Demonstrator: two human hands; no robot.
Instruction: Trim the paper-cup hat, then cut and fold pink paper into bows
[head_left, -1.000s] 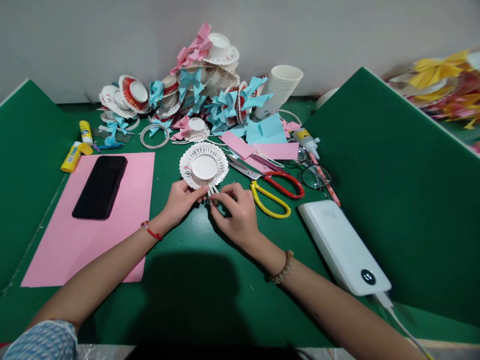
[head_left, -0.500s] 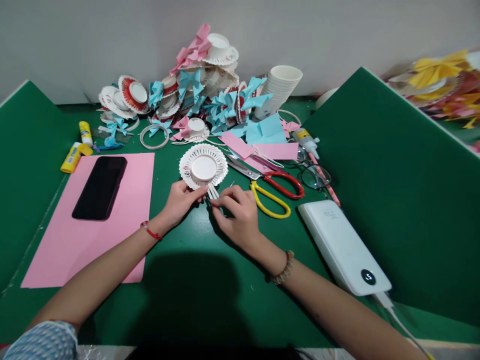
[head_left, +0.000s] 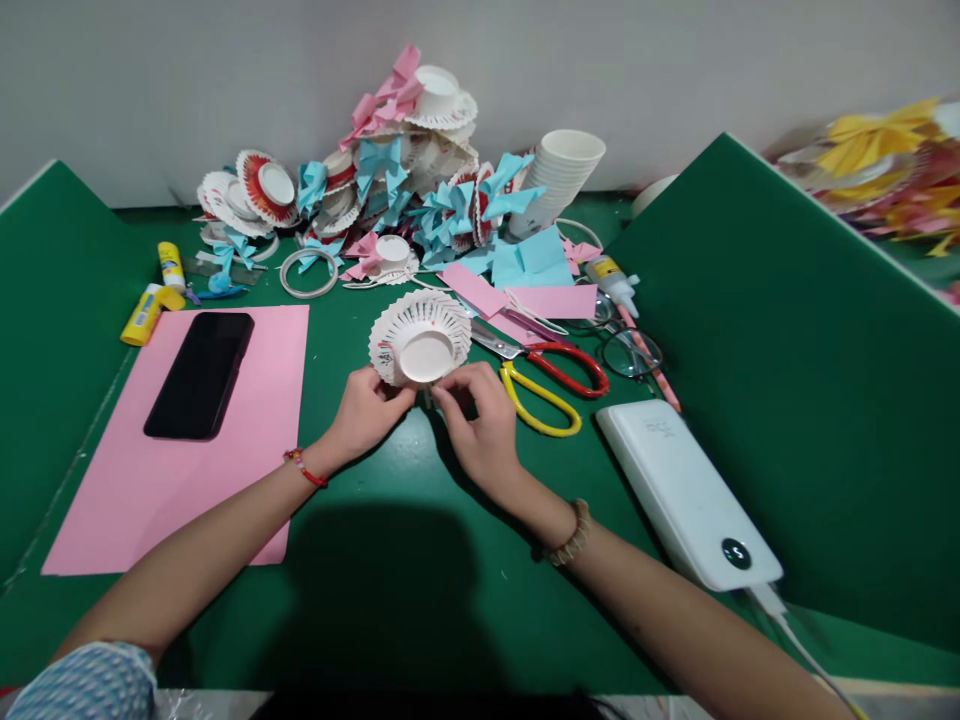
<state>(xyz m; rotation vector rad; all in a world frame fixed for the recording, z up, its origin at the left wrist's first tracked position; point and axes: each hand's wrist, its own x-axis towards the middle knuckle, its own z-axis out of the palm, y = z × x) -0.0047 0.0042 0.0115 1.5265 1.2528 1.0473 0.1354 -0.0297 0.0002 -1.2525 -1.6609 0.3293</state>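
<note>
Between my hands, a cut paper cup is held over the green table, its side slit into strips that fan out round the base like a hat brim. My left hand pinches the brim's near left edge between thumb and fingers. At the near right edge, my right hand has thumb and fingers closed on the strips. A few strip ends show just below the base, between the two thumbs. Right beside my right hand lie scissors with one red and one yellow handle.
Finished paper hats with blue and pink bows are piled at the back, beside stacked paper cups. A phone rests on pink paper at left. On the right are glasses, a glue bottle and a white power bank.
The cut cup has shifted slightly right and tilted, its base now nearer my thumbs. My right hand has closed in on the near edge, where loose strips stuck out before.
</note>
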